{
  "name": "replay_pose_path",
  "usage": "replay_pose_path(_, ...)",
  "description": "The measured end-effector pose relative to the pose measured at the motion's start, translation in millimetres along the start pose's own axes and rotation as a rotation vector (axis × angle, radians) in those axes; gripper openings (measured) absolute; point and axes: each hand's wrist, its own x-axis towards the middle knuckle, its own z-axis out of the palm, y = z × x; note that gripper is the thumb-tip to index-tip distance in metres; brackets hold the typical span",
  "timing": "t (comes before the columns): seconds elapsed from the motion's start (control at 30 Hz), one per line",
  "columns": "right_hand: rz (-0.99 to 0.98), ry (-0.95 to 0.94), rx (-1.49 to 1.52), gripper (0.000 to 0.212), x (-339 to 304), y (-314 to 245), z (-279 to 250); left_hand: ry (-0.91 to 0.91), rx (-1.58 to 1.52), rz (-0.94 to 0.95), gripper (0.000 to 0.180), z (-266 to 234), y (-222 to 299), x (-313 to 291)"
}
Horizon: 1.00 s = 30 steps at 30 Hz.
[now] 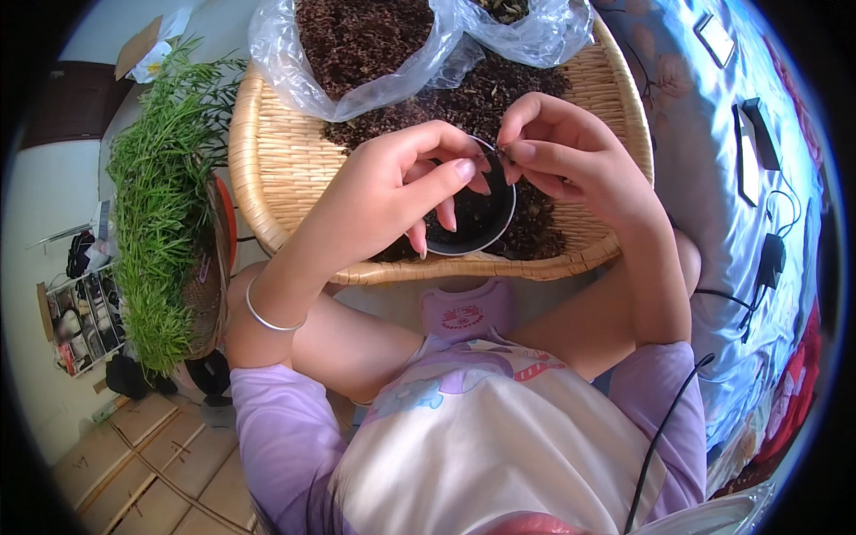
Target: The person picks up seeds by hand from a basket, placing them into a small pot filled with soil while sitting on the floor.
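Over a small round bowl (512, 212) with a pale rim and dark inside, my left hand (419, 178) hangs with its fingers loosely bent and apart. Its thumb lies near the index finger, and I see nothing held there. My right hand (571, 156) is at the bowl's right rim, thumb and index finger pinched on a tiny dark piece. Loose dark reddish-brown dried bits (397, 125) surround the bowl on a woven wicker tray (290, 169). My hands hide part of the bowl and its contents.
A clear plastic bag (276, 62) full of the same brown bits stands at the tray's far side, another bag (544, 40) beside it. Left is a leafy green plant (160, 196). A pink plastic stool (468, 308) shows below the tray. Right, blue bedding (713, 232) carries devices and a cable.
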Motion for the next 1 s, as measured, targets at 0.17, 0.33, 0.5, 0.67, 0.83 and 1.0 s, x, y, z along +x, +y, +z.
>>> replay_pose_path(0.17,-0.005,-0.008,-0.007,0.014,2,0,-3,-0.007,-0.001,0.019,0.027,0,-1,-1)
replay_pose_path(0.33,0.022,0.000,-0.021,0.015,0,0,-5,0.010,0.016,-0.025,0.027,3,3,2)
replay_pose_path(0.5,0.005,-0.010,-0.015,0.014,-1,-1,-3,0.063,0.118,0.039,0.027,7,2,1)
replay_pose_path(0.67,0.015,-0.017,-0.057,0.013,-2,0,-1,0.136,0.288,0.193,0.025,12,-3,4)
replay_pose_path(0.83,0.007,-0.021,-0.061,0.012,-2,-1,-1,0.160,0.268,0.131,0.022,14,0,2)
replay_pose_path(1.0,0.019,-0.012,-0.059,0.011,-3,0,-1,0.166,0.295,0.152,0.021,14,-2,3)
